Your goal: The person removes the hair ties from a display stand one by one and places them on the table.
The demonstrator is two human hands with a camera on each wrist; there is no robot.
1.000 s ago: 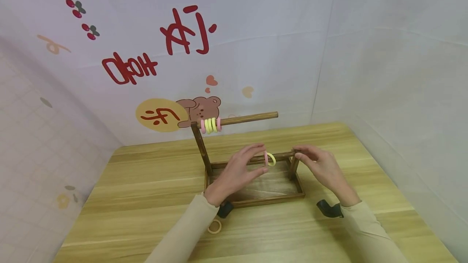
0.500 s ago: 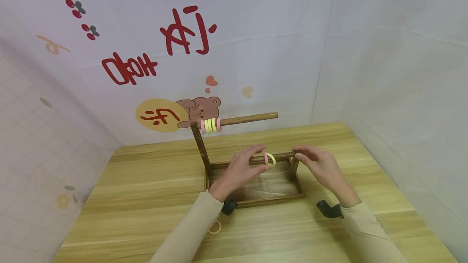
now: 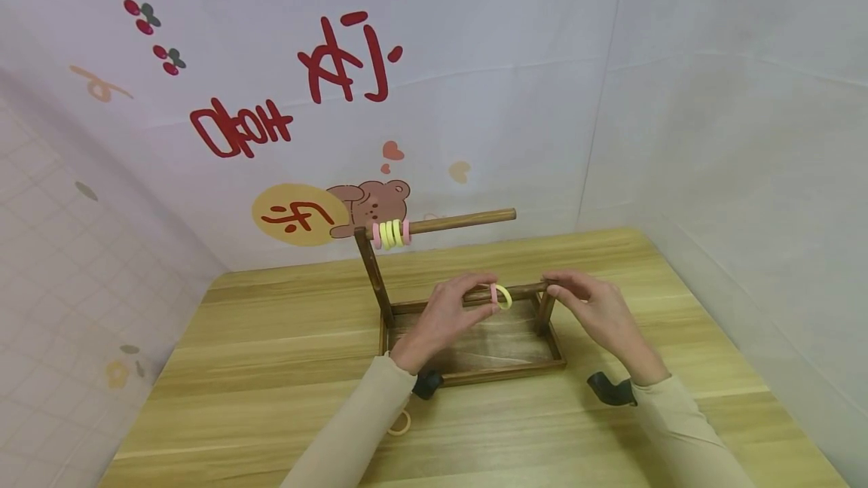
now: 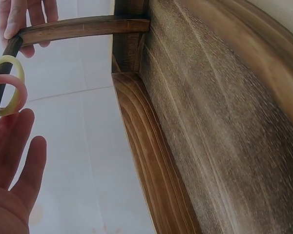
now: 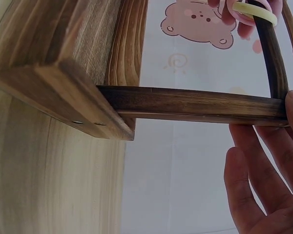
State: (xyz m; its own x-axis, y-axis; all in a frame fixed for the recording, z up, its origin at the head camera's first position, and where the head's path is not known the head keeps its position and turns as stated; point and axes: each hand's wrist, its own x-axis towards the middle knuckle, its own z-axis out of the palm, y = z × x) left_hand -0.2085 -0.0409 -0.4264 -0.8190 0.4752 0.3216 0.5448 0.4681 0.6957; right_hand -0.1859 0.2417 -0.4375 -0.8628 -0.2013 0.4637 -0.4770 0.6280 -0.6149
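My left hand (image 3: 444, 315) pinches a pink ring (image 3: 494, 294) on the lower rod (image 3: 527, 291) of a dark wooden stand. A yellow ring (image 4: 17, 73) hangs round that rod too, right against the pink one on the side towards the right hand. My right hand (image 3: 597, 311) grips the corner where the short post (image 5: 195, 105) meets the rod's end, thumb on one side and fingers beneath. Above, the upper rod (image 3: 468, 221) carries several pink and yellow rings (image 3: 391, 233), bunched near the tall post (image 3: 374, 277).
The stand's shallow tray base (image 3: 502, 375) sits on the wood-grain table (image 3: 271, 398). A pale ring (image 3: 409, 422) lies on the table, partly behind the left sleeve. Black wrist mounts (image 3: 612, 388) stick out by both wrists. A printed cloth (image 3: 475, 111) hangs behind.
My left wrist and forearm have shifted slightly right and the fingers have dropped a little, still at the pink ring. The sleeve now covers more of the loose ring. My right hand stays put.
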